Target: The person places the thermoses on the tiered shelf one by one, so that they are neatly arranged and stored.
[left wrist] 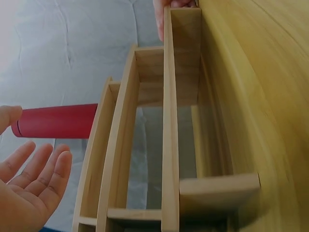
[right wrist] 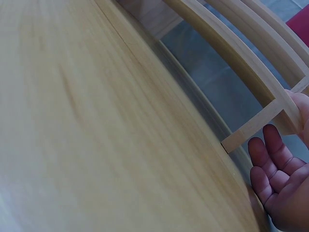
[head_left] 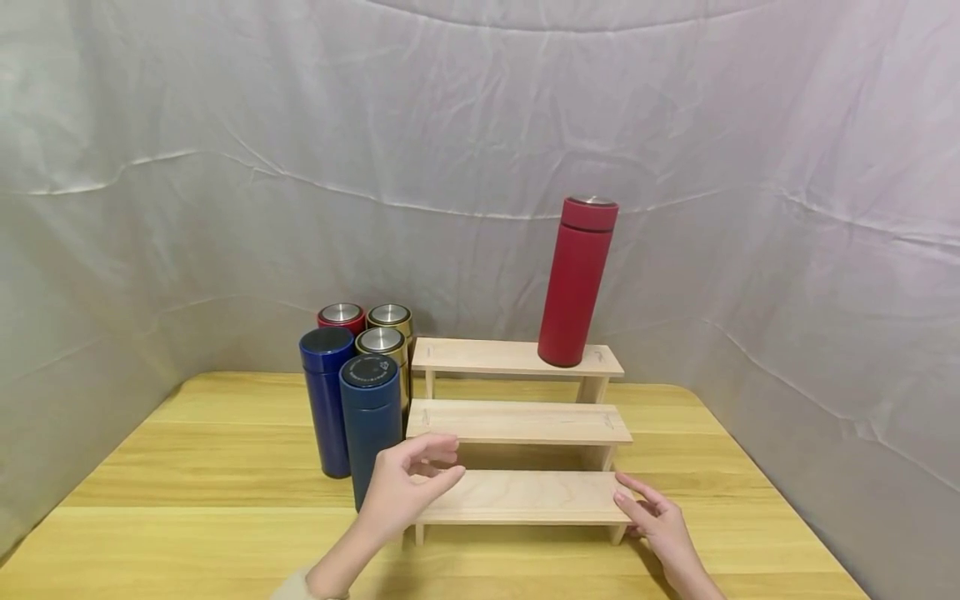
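Note:
A three-step wooden stand (head_left: 517,421) rests on the table. My left hand (head_left: 416,483) hovers at the left end of its lowest step, fingers loosely bent and thumb apart, holding nothing. At the right end of that step, my right hand (head_left: 660,529) grips the board, thumb and index finger at the top, other fingers curled below in the right wrist view. A red thermos bottle (head_left: 576,283) stands on the top step, toward the right. Beside my left hand is a dark blue bottle (head_left: 372,442), which it partly hides.
Left of the stand, a brighter blue bottle (head_left: 327,408), a second red bottle (head_left: 341,315) and two gold bottles, one gold bottle (head_left: 381,340) in front of the other gold bottle (head_left: 390,315), stand close together. Grey cloth (head_left: 480,125) hangs around the wooden table (head_left: 202,467).

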Available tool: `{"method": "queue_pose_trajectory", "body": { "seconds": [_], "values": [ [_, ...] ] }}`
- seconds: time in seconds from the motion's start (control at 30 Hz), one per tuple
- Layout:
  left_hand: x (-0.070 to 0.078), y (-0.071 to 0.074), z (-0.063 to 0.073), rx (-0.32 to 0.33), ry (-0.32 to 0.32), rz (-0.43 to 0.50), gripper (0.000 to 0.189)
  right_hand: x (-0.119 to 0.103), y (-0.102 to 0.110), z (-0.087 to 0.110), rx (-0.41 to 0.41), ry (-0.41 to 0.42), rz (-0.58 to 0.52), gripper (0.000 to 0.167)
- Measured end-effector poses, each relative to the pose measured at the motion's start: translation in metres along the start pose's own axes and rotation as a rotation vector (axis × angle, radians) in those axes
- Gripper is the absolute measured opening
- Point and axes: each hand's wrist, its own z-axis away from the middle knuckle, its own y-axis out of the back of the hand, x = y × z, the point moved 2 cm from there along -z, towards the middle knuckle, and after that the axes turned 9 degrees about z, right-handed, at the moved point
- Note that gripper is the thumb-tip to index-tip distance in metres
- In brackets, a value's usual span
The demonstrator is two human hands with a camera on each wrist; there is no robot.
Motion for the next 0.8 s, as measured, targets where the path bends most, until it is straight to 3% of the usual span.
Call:
{"method": "queue_pose_trajectory", "body": {
  "seconds": [0.3,0.57,0.8],
  "values": [
    [0.001,0.022,0.011,0.042,-0.173,-0.048,0.026,-0.001,0.000,0.001,0.000,0.001,-0.002,0.046],
    [0.002,0.040,0.016,0.119,-0.200,-0.125,0.027,-0.001,0.000,0.001,0.016,0.006,0.002,0.044],
    [0.031,0.046,0.019,0.213,-0.264,-0.211,0.024,-0.001,0.000,0.001,0.008,0.005,-0.013,0.045]
  ]
}}
